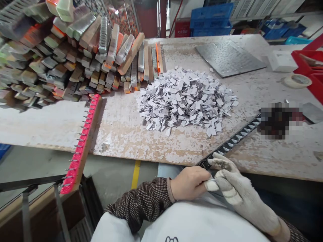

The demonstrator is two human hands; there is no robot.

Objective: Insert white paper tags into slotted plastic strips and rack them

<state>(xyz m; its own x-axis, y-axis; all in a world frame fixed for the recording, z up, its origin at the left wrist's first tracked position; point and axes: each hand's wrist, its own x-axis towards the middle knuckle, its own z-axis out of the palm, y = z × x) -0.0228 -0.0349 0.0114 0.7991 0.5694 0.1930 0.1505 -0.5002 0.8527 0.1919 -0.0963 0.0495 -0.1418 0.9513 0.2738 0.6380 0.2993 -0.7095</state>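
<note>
My bare left hand (190,183) is closed, its fingertips meeting the whitish finger ends of my gloved right hand (236,191) in front of my body. My right hand wears a white knitted glove with dark smudges, and its fingers are bent. Whatever is pinched where the hands meet is too small to make out. Just beyond them, a black strip (236,136) with a row of pale pointed pieces lies at a slant over the table's near edge. A heap of small white chips (186,99) lies on the table behind it.
A wooden bar with a pink face and metal pins (82,144) juts over the edge of the worn table (121,134). Many wooden bars (68,64) are stacked at left. A dark plate (228,58), tape roll (297,80) and red bins (313,70) are at right.
</note>
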